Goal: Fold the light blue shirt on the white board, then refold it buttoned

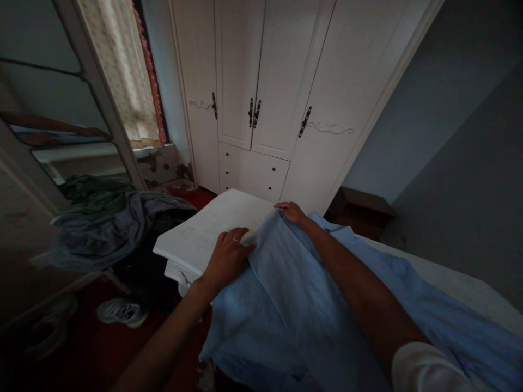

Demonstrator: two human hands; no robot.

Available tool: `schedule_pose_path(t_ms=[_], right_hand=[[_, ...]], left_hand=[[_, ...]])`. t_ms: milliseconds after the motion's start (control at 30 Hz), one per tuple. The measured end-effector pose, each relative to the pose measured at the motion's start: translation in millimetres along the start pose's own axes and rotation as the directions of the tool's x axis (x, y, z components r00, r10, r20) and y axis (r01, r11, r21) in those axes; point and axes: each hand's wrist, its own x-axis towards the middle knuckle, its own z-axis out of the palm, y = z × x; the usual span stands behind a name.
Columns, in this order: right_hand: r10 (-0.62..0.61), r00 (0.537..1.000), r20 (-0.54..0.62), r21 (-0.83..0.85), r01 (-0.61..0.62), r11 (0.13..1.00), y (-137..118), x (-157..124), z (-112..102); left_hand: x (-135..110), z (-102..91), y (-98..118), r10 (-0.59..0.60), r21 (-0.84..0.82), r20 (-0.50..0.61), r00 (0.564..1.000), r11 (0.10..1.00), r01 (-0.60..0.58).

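Note:
A light blue shirt (310,305) lies spread over the bed and across the corner of a white bedside cabinet (208,228). My left hand (226,258), a ring on one finger, rests on the shirt's left edge with its fingers curled round the fabric. My right hand (291,212) lies at the shirt's far corner, fingers bent over the cloth and pressing it against the cabinet top. Both forearms reach out over the shirt.
A white wardrobe (281,98) with dark handles fills the wall ahead. A heap of grey and green clothes (110,223) lies at the left on a ladder-like frame (102,103). Shoes (122,311) sit on the red floor. A brown low stand (362,209) is beside the wardrobe.

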Motion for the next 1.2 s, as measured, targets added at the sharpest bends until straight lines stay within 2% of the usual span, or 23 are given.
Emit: schedule_pose_path(t_ms=[67,133,167,233,300,433,567,700,800,867,967,1067,1133,1200], right_hand=[[-0.032,0.999,-0.035,-0.017,0.031,0.999,-11.2,-3.4,-1.6],[-0.164,0.986,-0.033,-0.076,0.161,0.984,-27.7,-10.9,1.8],[-0.26,0.966,0.005,-0.115,0.258,0.959,-36.2,-16.4,5.0],[-0.419,0.897,0.14,-0.175,0.438,0.882,-49.4,-29.7,12.5],[-0.44,0.859,0.262,-0.195,0.494,0.847,-52.5,-43.4,18.0],[-0.271,0.909,0.317,-0.221,0.349,0.911,-29.8,-61.2,17.1],[-0.115,0.962,0.248,-0.252,0.179,0.951,-13.0,-66.4,9.9],[-0.033,0.997,0.067,-0.366,0.055,0.929,-31.7,-75.1,1.9],[0.066,0.998,-0.012,-0.436,-0.065,0.897,-51.0,-90.0,-9.0],[0.182,0.983,0.029,-0.427,-0.152,0.891,-56.7,-101.2,-18.4],[0.308,0.939,0.156,-0.393,-0.227,0.891,-53.2,-114.2,-33.8],[0.422,0.851,0.312,-0.324,-0.322,0.889,-45.4,-122.2,-48.8],[0.46,0.786,0.413,-0.22,-0.404,0.888,-42.9,-127.3,-57.5],[0.441,0.768,0.465,-0.101,-0.449,0.888,-43.1,-133.1,-64.7]], left_hand=[[0.0,-1.3,-1.0,0.141,-0.079,0.048,0.989,0.987,-0.137],[0.1,-3.4,-1.0,0.22,-0.156,0.102,0.97,0.967,-0.203],[0.1,-4.5,-0.6,0.23,-0.178,0.121,0.966,0.962,-0.206],[0.1,-6.7,0.5,0.215,-0.192,0.147,0.966,0.964,-0.185],[-0.1,-7.8,2.0,0.191,-0.188,0.165,0.968,0.969,-0.159],[-1.3,-6.3,4.8,0.142,-0.182,0.174,0.975,0.977,-0.11],[-2.5,-4.3,6.3,0.041,-0.186,0.174,0.984,0.982,-0.008],[-2.8,-3.5,5.5,0.038,-0.194,0.178,0.983,0.981,-0.003],[-3.0,-1.7,3.3,0.028,-0.229,0.168,0.985,0.973,0.011],[-3.1,0.4,1.6,0.017,-0.267,0.151,0.988,0.963,0.024],[-3.1,4.1,-0.8,-0.016,-0.297,0.135,0.991,0.953,0.056],[-2.8,6.2,-2.6,-0.021,-0.3,0.131,0.991,0.952,0.06],[-2.4,5.9,-3.0,-0.007,-0.302,0.128,0.992,0.952,0.046],[-1.9,4.6,-2.7,-0.006,-0.306,0.131,0.991,0.951,0.046]])
